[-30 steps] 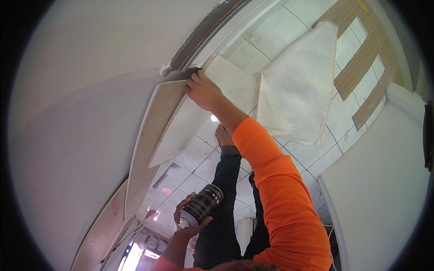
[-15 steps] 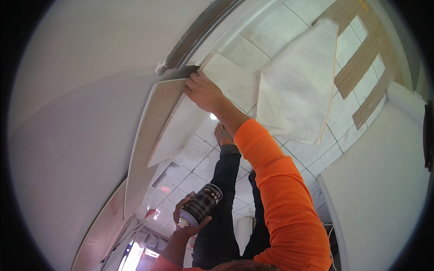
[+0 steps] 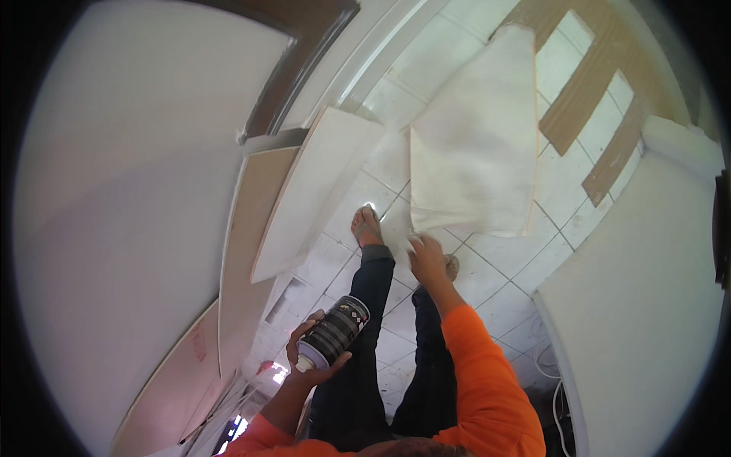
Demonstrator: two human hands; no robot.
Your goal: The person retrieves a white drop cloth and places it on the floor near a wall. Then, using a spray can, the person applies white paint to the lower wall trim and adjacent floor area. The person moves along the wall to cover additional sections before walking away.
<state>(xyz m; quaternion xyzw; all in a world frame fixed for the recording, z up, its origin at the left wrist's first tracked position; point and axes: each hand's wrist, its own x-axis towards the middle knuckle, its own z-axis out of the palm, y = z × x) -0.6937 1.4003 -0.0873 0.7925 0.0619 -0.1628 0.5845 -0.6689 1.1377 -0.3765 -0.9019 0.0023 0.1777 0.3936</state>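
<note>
My left hand (image 3: 308, 354) is wrapped round a dark spray can (image 3: 335, 333) with a pale lilac shoulder and white nozzle, the nozzle end pointing back toward me. My right hand (image 3: 429, 259) is over the tiled floor, just below the near left corner of a large white cloth-like sheet (image 3: 472, 145). Motion blurs its fingers, and I cannot tell whether they touch that corner. Left of the sheet, a pale board (image 3: 316, 183) leans with a brown-faced panel (image 3: 255, 183) against the wall.
Brown wood-look strips (image 3: 582, 107) lie on white tiles (image 3: 495, 289) at the far right. A dark frame (image 3: 297, 76) edges the wall opening on the left. A pinkish board (image 3: 171, 381) leans nearer me. A white cable (image 3: 560, 411) hangs by a white panel (image 3: 640, 305) on the right.
My right hand has let go of the leaning board's top edge and moved back and to the right, near the white sheet's corner. The left hand still holds the spray can.
</note>
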